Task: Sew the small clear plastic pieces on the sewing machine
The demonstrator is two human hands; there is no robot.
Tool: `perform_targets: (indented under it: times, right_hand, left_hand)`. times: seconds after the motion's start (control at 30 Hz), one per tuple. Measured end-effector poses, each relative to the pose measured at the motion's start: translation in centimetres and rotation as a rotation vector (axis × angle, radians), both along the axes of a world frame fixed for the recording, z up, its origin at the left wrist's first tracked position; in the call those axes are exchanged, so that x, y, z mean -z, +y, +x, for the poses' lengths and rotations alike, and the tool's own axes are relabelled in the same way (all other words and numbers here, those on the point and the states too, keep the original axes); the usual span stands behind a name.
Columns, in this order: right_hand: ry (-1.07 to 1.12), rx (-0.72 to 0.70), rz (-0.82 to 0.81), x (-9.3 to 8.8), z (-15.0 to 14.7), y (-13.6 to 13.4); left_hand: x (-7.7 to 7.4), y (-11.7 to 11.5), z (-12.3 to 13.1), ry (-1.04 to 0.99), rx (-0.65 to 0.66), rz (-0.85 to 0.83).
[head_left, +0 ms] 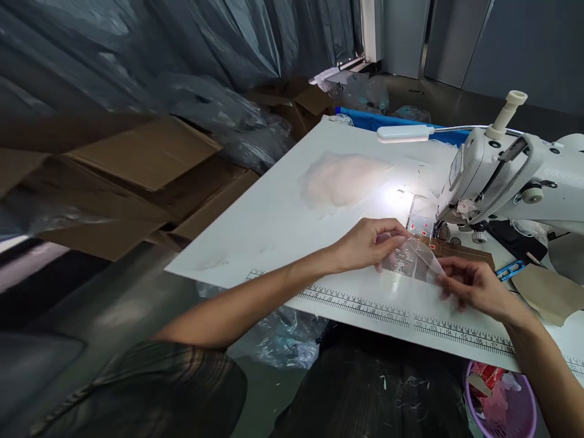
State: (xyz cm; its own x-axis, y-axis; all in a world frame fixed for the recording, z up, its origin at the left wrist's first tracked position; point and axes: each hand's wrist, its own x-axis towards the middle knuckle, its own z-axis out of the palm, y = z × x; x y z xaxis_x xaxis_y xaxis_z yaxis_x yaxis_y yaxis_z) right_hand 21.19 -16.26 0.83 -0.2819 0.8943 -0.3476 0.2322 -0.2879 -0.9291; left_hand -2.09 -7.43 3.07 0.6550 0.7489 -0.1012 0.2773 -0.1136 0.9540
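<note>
A small piece of clear plastic film [422, 261] is stretched between my two hands, just in front of the sewing machine [474, 176]. My left hand [381, 243] pinches its upper left edge, thumb against fingers. At the lower right corner of the film, my right hand [469, 281] grips with thumb and fingertips. Beyond my left fingertips, a transparent sheet with small red marks [420, 227] lies by the needle area. A brown plate [456, 248] lies on the machine bed behind my right hand.
The white table [283, 213] has a printed ruler [387, 313] along its front edge. Blue thread snips [510, 270] and a brown paper piece [550, 292] lie at right. Below is a purple basket [524, 407] of scraps. Cardboard boxes [146, 158] stand at left. A lamp [404, 134] lights the table.
</note>
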Motion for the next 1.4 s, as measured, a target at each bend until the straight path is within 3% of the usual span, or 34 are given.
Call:
perform_targets:
  times: [0.13,0.2,0.3,0.4,0.47,0.53,0.63,0.87,0.93,1.0,1.1,1.27,1.4]
  right_hand:
    - [-0.176,0.132,0.126,0.3,0.8,1.8]
    - [-0.396,0.146,0.219,0.0,0.4,2.2]
    - [-0.796,0.158,0.31,-0.7,-1.0,2.3]
    - [-0.997,0.185,0.354,-1.0,-2.6,2.3]
    - [-0.962,0.175,0.413,-0.9,-3.1,2.5]
    - [-0.764,0.058,0.5,-0.5,-3.0,2.7]
    - [-0.426,-0.118,0.537,0.1,-2.2,2.9]
    - [-0.019,0.026,0.274,0.0,-1.7,3.2]
    - [-0.084,0.06,0.252,-0.2,-2.1,3.4]
    - [-0.325,0.122,0.262,-0.2,-2.3,3.6]
    - [-0.652,0.216,0.311,0.3,-1.9,3.7]
    - [-0.706,0.255,0.386,1.3,-0.9,3.6]
    - [-0.762,0.337,0.398,1.7,-1.0,3.9]
  left_hand:
    - [1.2,1.0,0.1,0.103,-0.099,0.069]
    - [1.5,1.4,0.3,0.137,-0.099,0.112]
    - [1.3,1.9,0.7,0.207,-0.064,0.178]
    - [0.2,2.0,1.1,0.232,0.067,0.267]
    - [-0.6,2.2,1.1,0.222,0.215,0.284]
    - [-1.5,2.7,0.9,0.221,0.343,0.253]
    - [-2.5,4.2,0.3,0.222,0.404,0.235]
    - [-3.1,6.4,1.0,0.3,0.394,0.113]
    - [-3.1,6.4,2.0,0.338,0.405,0.135]
    - [-3.0,6.5,2.9,0.381,0.406,0.219]
    - [-2.5,7.4,4.2,0.458,0.349,0.491]
    - [0.5,10.3,6.2,0.602,0.299,0.907]
    - [2.7,11.0,6.5,0.633,0.24,1.079]
